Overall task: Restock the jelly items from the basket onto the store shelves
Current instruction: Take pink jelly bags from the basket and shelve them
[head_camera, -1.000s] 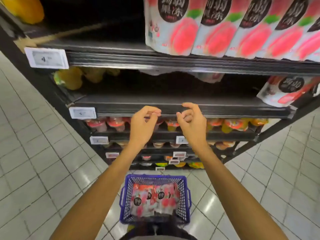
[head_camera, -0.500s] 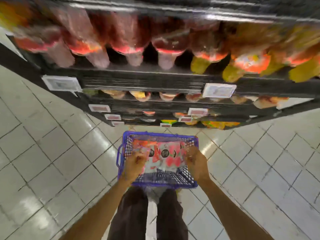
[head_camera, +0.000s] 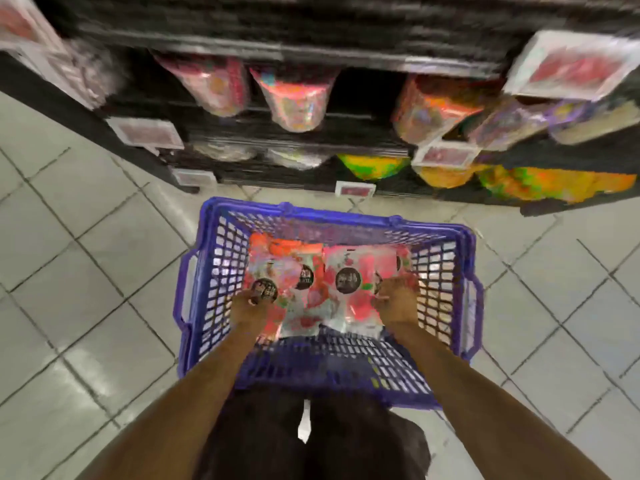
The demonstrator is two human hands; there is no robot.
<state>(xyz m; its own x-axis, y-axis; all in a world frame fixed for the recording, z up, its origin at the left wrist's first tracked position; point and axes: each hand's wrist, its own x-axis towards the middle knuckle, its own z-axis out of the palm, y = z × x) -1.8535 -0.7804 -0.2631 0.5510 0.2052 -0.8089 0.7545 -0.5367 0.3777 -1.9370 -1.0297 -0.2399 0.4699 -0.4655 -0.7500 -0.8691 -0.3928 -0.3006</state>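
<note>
Down at the foot of the shelving, looking through the person's head camera, the blue basket (head_camera: pixel 214 271) sits on the tiled floor (head_camera: pixel 86 254) right in front of their legs and close to the bottom shelves (head_camera: pixel 346 50). I'd guess it is parked there so each load is a short lift from floor to shelf. The jelly pouches (head_camera: pixel 348 282), pink and white with round black labels, lie flat in a loose, overlapping heap on the basket's bottom. I can make out none of that kind on the shelves in view.

Both arms reach straight down inside. The left hand (head_camera: pixel 247 308) is curled onto the near left edge of the heap, just under one black label. The right hand (head_camera: pixel 398 303) is curled onto the right edge of another pouch, beside the basket's right wall. Taking them by opposite edges looks like a way to gather several at once, or one in each hand. The blur keeps me from telling which, or how firm either hold is.

Above, the shelves carry jelly cups (head_camera: pixel 294 102) and yellow-orange packs (head_camera: pixel 554 181), with price tags (head_camera: pixel 145 133) clipped along the black front edges. The next move, I'd think, is a lift clear of the rim without the slippery pouches sliding loose.
</note>
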